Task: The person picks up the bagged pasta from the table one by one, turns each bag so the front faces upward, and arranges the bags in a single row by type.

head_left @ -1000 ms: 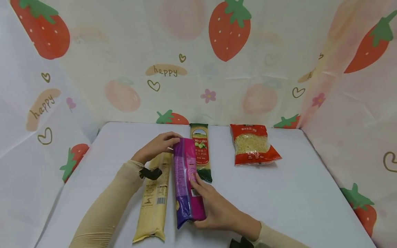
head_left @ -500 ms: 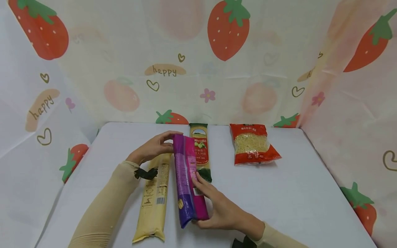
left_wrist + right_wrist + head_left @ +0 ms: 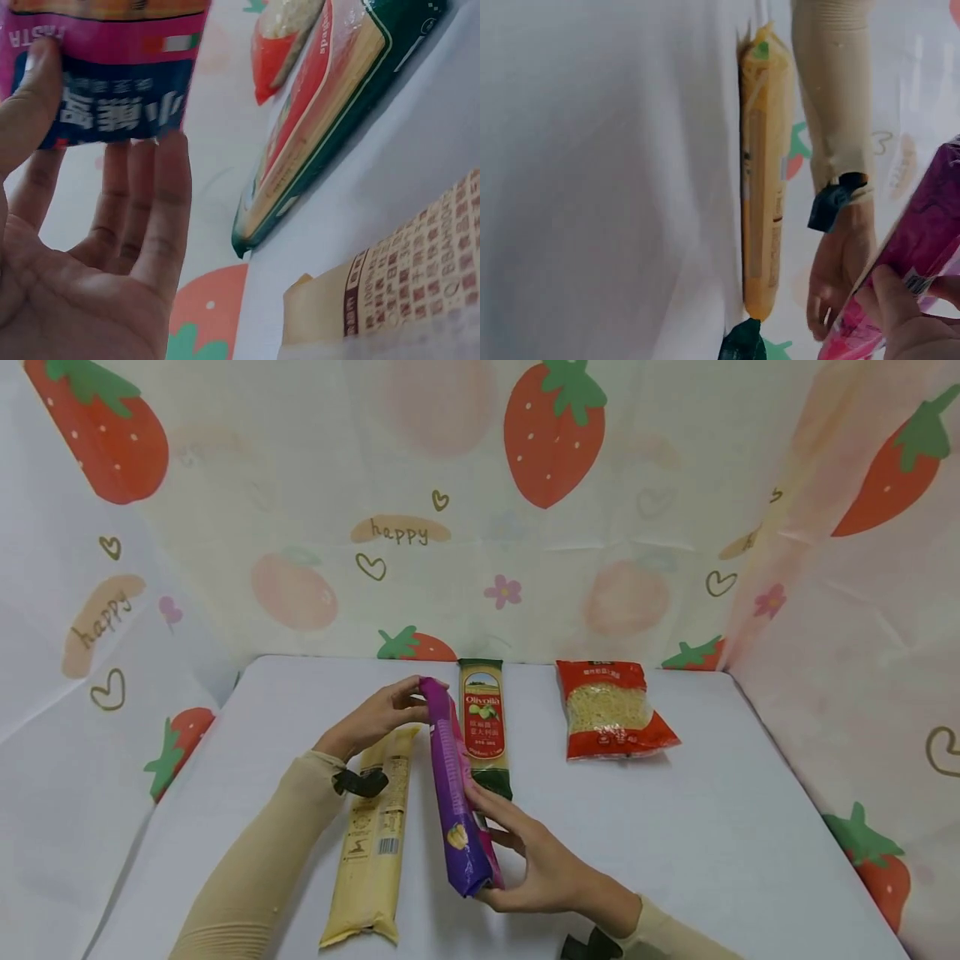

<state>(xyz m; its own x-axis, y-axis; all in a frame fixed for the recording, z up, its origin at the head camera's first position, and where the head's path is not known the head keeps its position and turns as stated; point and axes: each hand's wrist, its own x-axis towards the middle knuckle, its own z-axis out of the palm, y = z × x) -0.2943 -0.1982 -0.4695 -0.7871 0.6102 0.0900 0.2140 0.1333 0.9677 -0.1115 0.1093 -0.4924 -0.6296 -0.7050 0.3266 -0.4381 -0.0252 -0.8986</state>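
A purple and pink pasta pack (image 3: 447, 785) is held between both hands, tilted above the table with its narrow purple side toward the head camera. My left hand (image 3: 377, 717) pinches its far end; in the left wrist view the thumb lies over the face of the pack (image 3: 112, 82). Lower down, my right hand (image 3: 543, 864) grips the near end along its right side, fingers on the pink face in the right wrist view. Under the left wrist lies a long yellow pack (image 3: 367, 860), barcode upward. Just behind the held pack is a green and red spaghetti pack (image 3: 483, 718).
A red bag of short, pale pasta (image 3: 607, 706) lies at the back right of the white table (image 3: 675, 843). Strawberry-printed cloth walls (image 3: 300, 468) enclose the back and both sides. Dark straps sit on both wrists.
The purple pack has been rolled so its pink face turns away and its purple side shows more. Its far end has risen slightly, and more of the spaghetti pack is visible.
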